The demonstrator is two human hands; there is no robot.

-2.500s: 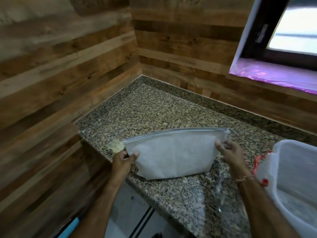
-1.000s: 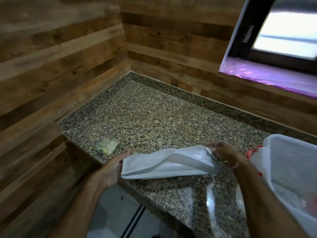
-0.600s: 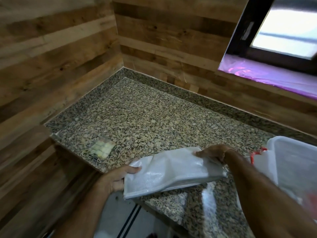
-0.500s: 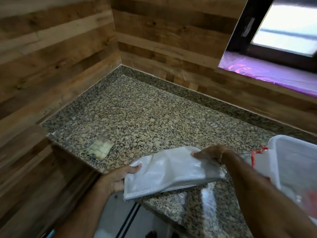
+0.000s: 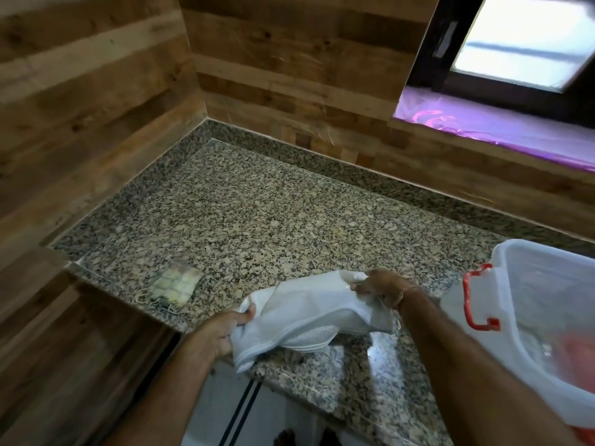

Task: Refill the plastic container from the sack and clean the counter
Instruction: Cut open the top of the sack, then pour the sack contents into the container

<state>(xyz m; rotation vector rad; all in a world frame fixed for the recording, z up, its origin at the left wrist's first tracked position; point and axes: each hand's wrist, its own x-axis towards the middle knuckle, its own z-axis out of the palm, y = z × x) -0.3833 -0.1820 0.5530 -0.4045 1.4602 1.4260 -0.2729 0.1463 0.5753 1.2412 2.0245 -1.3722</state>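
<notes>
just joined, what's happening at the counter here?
A person holds a limp, seemingly empty white sack over the front edge of the granite counter, apparently folding it. The left hand grips its near-left end; the right hand grips its far-right corner. The plastic container with a red latch sits at the right, no hand on it. A small packet lies further left.

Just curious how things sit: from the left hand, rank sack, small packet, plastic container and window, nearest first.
1. sack, held by the left hand.
2. small packet, counter's left edge.
3. plastic container, right side.
4. window, far upper right.
</notes>
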